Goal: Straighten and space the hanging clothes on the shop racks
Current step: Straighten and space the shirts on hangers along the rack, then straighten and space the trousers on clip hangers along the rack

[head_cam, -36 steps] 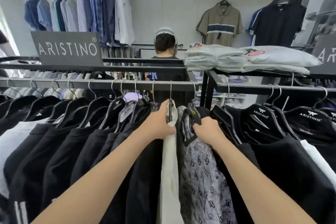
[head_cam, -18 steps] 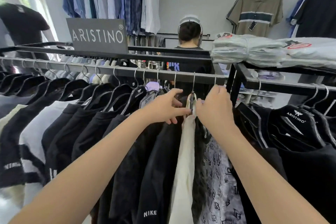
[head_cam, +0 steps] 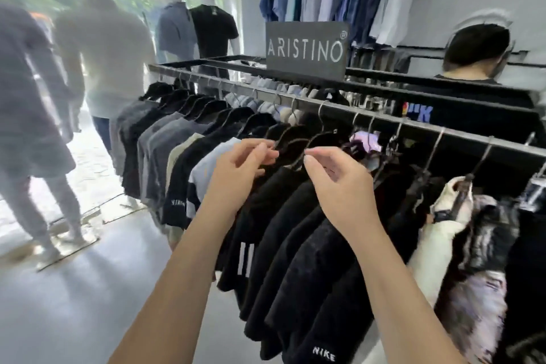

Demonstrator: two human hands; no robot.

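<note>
Dark shirts crowd the rail, seemingly bunched tightest at its left.

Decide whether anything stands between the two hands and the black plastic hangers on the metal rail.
Nothing visible does: the left hand and right hand are right at the black plastic hangers; whether they grip is blurred.
</note>
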